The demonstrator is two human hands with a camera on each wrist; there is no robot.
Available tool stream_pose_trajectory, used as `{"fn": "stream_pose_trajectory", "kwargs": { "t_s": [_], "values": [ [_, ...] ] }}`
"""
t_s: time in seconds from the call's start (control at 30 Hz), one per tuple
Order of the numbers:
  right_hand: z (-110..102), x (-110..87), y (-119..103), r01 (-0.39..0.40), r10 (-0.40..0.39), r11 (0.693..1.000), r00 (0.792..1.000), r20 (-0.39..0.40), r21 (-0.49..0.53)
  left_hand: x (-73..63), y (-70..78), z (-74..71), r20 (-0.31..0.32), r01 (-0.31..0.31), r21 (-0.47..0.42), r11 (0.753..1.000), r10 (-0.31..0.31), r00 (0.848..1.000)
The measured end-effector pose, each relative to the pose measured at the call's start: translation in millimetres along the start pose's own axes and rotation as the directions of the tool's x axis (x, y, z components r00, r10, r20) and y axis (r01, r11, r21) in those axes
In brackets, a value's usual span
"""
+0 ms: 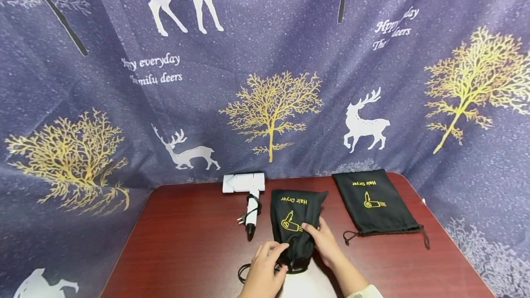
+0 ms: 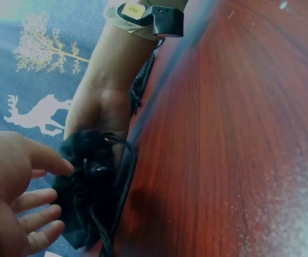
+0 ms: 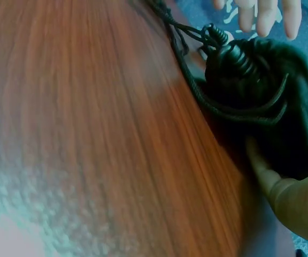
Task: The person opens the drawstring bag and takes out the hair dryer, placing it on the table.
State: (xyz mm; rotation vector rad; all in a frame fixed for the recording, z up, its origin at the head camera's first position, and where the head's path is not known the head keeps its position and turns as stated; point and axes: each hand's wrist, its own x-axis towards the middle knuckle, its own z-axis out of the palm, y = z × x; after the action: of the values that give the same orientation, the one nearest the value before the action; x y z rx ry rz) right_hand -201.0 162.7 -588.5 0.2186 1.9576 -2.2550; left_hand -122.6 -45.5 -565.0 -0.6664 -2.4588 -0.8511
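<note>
Behind the white hair dryer, a blue-purple cloth printed with gold trees, white deer and lettering fills the background. Under the dryer spreads the reddish-brown desk, its wood grain plain in both wrist views. Well to the dryer's right, a flat black bag lies with yellow "Hair Dryer" print and its drawstring mouth toward the person. Just right of the dryer and nearer the person is a bulging black bag with the same print; whether it touches the desk I cannot tell.

Right of the dryer and closer to the person, the right hand grips this bag's side, thumb over the front. Directly nearer the person than the dryer, the left hand is loosely spread at the bag's mouth, holding nothing clearly. A black ribbed part shows in that mouth. A black cord wraps the dryer's handle, with a two-pin plug beside it.
</note>
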Motion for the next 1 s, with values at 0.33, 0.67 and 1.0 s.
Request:
{"fn": "stream_pose_trajectory", "kwargs": {
  "t_s": [0.33,0.67,1.0],
  "values": [
    [-3.1,-2.0,-5.2,0.037,-0.057,0.947,0.997,-0.055,-0.318,4.4,-0.7,5.9,0.191,0.161,-0.069,0.984,-0.146,0.971],
    [-3.6,-18.4,-16.3,0.043,-0.126,0.801,0.987,-0.099,-0.598,9.2,0.5,9.0,0.214,0.155,-0.100,0.983,-0.131,0.968],
    [1.2,-35.9,-24.3,0.106,-0.252,0.743,0.959,-0.129,-0.661,10.5,-1.9,13.2,0.216,0.168,-0.095,0.981,-0.144,0.966]
  ]
}}
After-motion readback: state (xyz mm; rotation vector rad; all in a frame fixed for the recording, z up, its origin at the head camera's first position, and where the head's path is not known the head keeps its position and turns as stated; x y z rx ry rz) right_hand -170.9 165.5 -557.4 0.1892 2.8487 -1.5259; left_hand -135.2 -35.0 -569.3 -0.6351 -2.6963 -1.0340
